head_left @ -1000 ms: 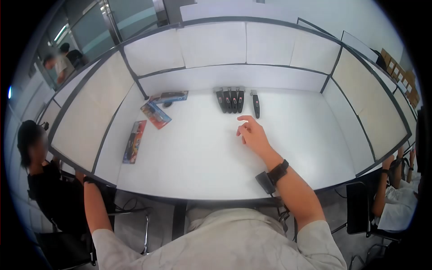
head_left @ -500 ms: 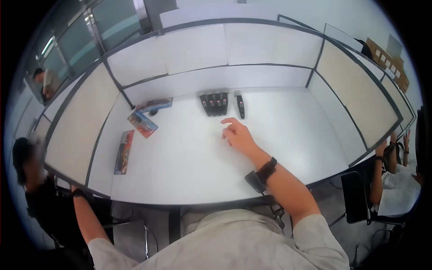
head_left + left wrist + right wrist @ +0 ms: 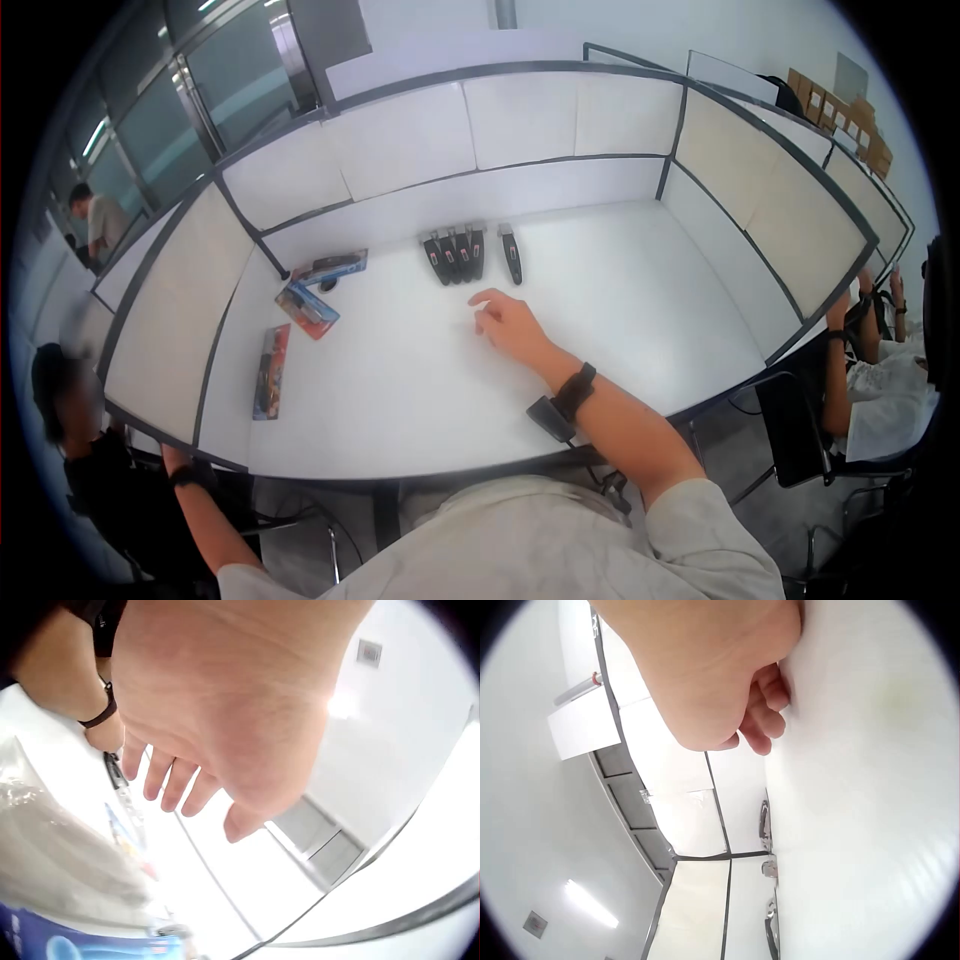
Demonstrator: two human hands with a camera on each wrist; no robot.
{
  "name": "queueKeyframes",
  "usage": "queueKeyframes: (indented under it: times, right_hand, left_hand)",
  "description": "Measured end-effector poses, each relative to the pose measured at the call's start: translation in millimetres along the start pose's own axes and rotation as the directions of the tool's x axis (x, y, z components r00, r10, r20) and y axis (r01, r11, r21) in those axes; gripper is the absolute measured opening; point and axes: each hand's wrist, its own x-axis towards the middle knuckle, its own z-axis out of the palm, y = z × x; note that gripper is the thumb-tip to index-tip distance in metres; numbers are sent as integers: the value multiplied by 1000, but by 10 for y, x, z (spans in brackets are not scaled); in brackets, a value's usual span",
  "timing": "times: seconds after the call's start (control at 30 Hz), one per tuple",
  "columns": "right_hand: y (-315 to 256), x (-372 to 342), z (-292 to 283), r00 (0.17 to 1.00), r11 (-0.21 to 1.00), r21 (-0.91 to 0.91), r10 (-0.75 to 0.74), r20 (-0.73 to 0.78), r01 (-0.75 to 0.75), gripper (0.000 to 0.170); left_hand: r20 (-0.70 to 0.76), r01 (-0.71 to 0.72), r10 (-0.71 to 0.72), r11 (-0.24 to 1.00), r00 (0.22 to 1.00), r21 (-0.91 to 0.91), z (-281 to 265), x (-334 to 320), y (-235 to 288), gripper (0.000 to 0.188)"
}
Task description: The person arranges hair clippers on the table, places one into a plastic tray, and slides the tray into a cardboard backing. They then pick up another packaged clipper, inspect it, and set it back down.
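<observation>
My right hand rests low over the white table, fingers loosely curled and holding nothing. In the right wrist view, its fingers hang right at the tabletop. Just beyond them lie several black-handled tools with grey metallic ends, side by side in a tight row. One matching tool sits apart to the right. My left hand is mostly hidden by the left panel in the head view. The left wrist view shows this left hand with fingers extended and nothing in it.
Blister packs lie at the table's left: a red one, a blue-and-red one and another behind. Low partition panels enclose the table. A clear plastic bag and blue package show below the left hand. People sit on both sides.
The head view has swung, so table and tools appear farther left and lower. My right hand keeps nearly the same place before the tools, fingers still loosely curled. No tool or pack has moved.
</observation>
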Motion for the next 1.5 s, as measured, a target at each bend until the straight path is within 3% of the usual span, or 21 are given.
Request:
queueKeyframes:
  times: [0.13, 0.17, 0.2, 0.23, 0.27, 0.33, 0.4, 0.43, 0.47, 0.53, 0.6, 0.67, 0.77, 0.8, 0.9, 0.97, 1.13, 1.23, 1.37, 1.43, 1.5]
  right_hand:
    - [50, -4, 13, 995, 994, -58, -93, -32, 91, 22]
    - [50, 3, 5, 993, 993, -62, -107, -45, 104, 21]
    - [51, 4, -1, 991, 991, -65, -119, -57, 116, 20]
    - [49, 12, -1, 989, 989, -69, -134, -68, 130, 19]
    - [26, 8, 1, 980, 985, -60, -166, -108, 160, 18]
    - [61, 82, -38, 949, 968, -145, -234, -213, 206, 16]
    - [68, 153, -84, 845, 894, -376, -387, -370, 245, 14]
    - [44, 160, -119, 766, 837, -502, -466, -442, 219, 15]
    - [118, 229, -204, 719, 779, -586, -538, -440, 224, 18]
    - [108, 290, -314, 733, 697, -709, -537, -417, 107, 32]
    - [292, 404, -354, 712, 637, -769, -562, -421, 48, 38]
    - [534, 514, -324, 717, 568, -823, -574, -396, 0, 42]
    - [500, 475, -403, 874, 617, -787, -392, -286, 19, 44]
    - [507, 518, -392, 907, 629, -777, -306, -289, -35, 46]
    - [561, 494, -333, 861, 552, -834, -424, -280, 1, 50]
    - [577, 509, -337, 885, 537, -844, -391, -251, -2, 51]
    - [527, 469, -327, 935, 628, -778, -287, -208, 19, 50]
    - [476, 465, -375, 969, 644, -765, -191, -155, 5, 51]
    - [543, 498, -305, 927, 595, -803, -324, -188, 45, 45]
    - [552, 531, -344, 899, 658, -746, -380, -219, 96, 40]
    - [557, 532, -366, 880, 703, -702, -399, -259, 112, 37]
  left_hand:
    - [-141, -66, 28, 960, 990, -273, -480, -757, 611, 26]
    - [-197, -161, 141, 983, 970, -90, -482, -954, 423, 27]
    - [-228, -243, 260, 965, 938, 101, -603, -1296, 766, 28]
    - [233, 6, 3, 999, 972, -36, -809, -1601, 1101, 29]
    - [276, -21, 46, 995, 960, -93, -783, -1892, 1420, 26]
    - [426, -186, 327, 922, 843, -340, -804, -2271, 2231, 11]
    - [471, -255, 516, 820, 715, -512, -721, -2364, 2771, 19]
    - [436, -436, 597, 797, 674, -418, -721, -2404, 3186, 21]
    - [324, -568, 754, 649, 572, -506, -541, -2301, 3394, 26]
    - [183, -678, 866, 481, 465, -557, -150, -2030, 3836, 28]
    - [308, -485, 762, 615, 570, -622, 390, -1709, 4433, 34]
    - [220, -519, 772, 580, 596, -628, 1305, -1272, 4844, 52]
    - [303, -608, 671, 742, 677, -283, 2388, -833, 5379, 87]
    - [345, -564, 609, 793, 715, -230, 2577, -852, 5546, 91]
    - [420, -441, 436, 893, 796, -91, 2881, -964, 5907, 98]
    - [429, -383, 372, 921, 823, -62, 2981, -1018, 6065, 99]
    - [442, -437, 417, 897, 794, -62, 3149, -1228, 6129, 90]
    - [390, -670, 602, 741, 697, 52, 3847, -754, 5838, 85]
    - [387, -798, 714, 591, 584, 114, 4007, -573, 5626, 77]
    - [426, -835, 730, 532, 535, 138, 3823, -648, 5624, 72]
    - [534, -838, 667, 520, 519, 166, 3163, -1011, 5967, 69]
